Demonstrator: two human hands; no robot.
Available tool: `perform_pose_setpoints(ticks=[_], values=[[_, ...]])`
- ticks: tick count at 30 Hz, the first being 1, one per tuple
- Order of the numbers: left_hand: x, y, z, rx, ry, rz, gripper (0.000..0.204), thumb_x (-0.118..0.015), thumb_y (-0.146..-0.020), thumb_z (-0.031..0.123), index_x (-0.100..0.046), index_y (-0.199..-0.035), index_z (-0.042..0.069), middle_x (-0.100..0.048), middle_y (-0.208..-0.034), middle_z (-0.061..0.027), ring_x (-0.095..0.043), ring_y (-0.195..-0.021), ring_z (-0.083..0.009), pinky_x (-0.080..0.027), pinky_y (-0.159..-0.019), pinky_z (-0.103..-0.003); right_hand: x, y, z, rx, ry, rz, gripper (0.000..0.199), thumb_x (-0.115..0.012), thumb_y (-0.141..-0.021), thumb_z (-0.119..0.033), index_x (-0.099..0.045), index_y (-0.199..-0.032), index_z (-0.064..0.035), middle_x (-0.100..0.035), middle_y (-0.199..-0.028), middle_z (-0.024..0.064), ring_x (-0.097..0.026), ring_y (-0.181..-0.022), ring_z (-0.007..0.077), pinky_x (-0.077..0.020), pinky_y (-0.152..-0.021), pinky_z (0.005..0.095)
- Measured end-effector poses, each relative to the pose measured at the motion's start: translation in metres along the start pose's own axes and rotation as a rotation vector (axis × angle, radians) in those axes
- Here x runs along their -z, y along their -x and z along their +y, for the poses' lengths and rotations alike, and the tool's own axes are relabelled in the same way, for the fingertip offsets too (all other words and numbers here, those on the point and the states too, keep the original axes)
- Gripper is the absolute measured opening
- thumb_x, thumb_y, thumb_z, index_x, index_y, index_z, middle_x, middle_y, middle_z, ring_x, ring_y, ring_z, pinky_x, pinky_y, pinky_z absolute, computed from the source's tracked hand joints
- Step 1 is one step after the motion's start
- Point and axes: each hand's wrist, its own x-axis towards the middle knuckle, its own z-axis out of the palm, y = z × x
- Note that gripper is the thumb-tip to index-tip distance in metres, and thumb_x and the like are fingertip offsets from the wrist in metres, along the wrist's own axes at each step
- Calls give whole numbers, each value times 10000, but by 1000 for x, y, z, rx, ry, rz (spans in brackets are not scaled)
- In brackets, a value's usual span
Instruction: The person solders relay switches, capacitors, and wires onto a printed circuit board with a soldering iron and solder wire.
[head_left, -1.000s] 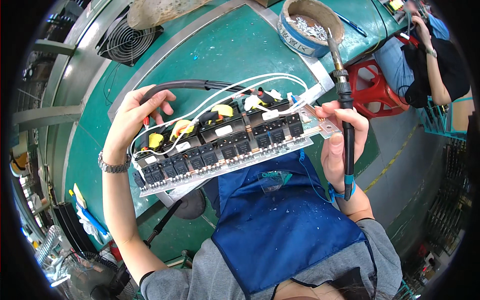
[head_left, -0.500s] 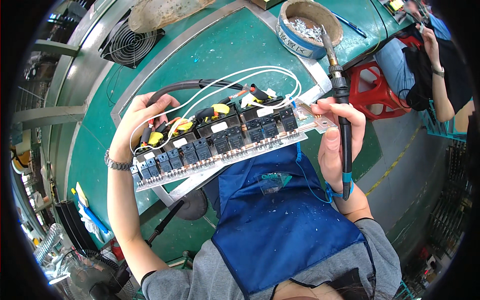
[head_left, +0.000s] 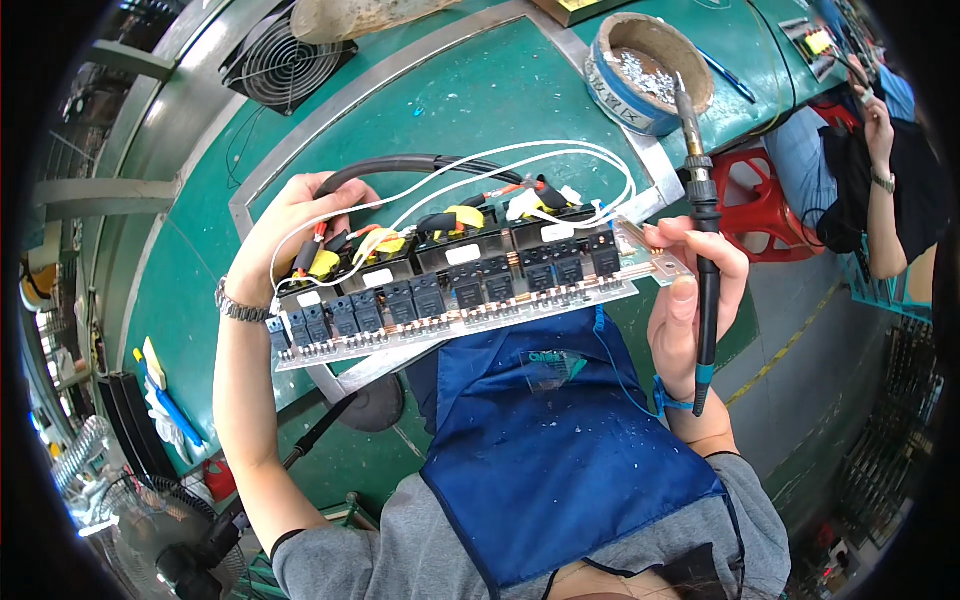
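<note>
A long circuit board point(head_left: 455, 318) is held up between my two hands, over the bench edge, its right end slightly higher. Black transistors line its near side, and dark blocks with yellow-wrapped coils sit behind them. My left hand point(head_left: 300, 225) is closed around the board's left end and a thick black cable point(head_left: 430, 163), its fingertips partly hidden. Thin white wires point(head_left: 530, 148) loop above the board. My right hand point(head_left: 685, 310) pinches the board's right end between thumb and fingers. In the same hand rests a soldering iron point(head_left: 706, 270), tip pointing up and away.
On the green bench point(head_left: 480, 100) stands a round pot point(head_left: 640, 90) with solder scraps, beside a blue pen point(head_left: 727, 76). A square fan point(head_left: 285, 65) lies at the far left. Beyond a red stool point(head_left: 755, 205), a co-worker point(head_left: 880, 170) sits at right. A metal frame point(head_left: 655, 195) borders the bench.
The whole view has shifted, so bench items appear farther right. The board now looks slightly more level. Both hands keep their grips.
</note>
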Motion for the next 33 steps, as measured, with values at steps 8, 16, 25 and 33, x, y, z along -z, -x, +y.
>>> perform_pose_setpoints(ticks=[8, 16, 25, 33], values=[[-3, -2, -2, -33, 13, -67, 365, -623, -941, 364, -689, -988, 9, -484, -628, 78, -438, -553, 13, -346, -495, -161, 2, 5, 2, -13, 29, 9, 416, -563, -969, -288, -414, -1232, -2, -506, -1158, 184, -567, -1051, 232, -448, -966, 389], [-3, -5, -7, -28, 24, -97, 342, -622, -947, 325, -684, -1012, -5, -536, -673, 69, -465, -583, 12, -381, -524, -150, 0, 8, 2, -11, 60, 30, 420, -558, -971, -314, -416, -1222, -8, -509, -1152, 181, -570, -1047, 231, -455, -960, 385], [-4, -6, -7, -6, 143, -140, 273, -631, -941, 260, -657, -1021, 1, -632, -876, 23, -463, -629, 13, -413, -559, -150, 5, 12, 4, -29, 52, 18, 464, -581, -949, -367, -414, -1222, -32, -519, -1182, 185, -570, -1084, 255, -413, -1020, 443], [-4, -5, -8, 15, 149, -145, 242, -607, -954, 188, -612, -1087, -15, -662, -955, -13, -514, -643, 16, -430, -561, -139, 5, 13, 8, 50, 23, -1, 400, -576, -962, -270, -426, -1214, 2, -541, -1143, 198, -558, -1043, 242, -445, -949, 395]])
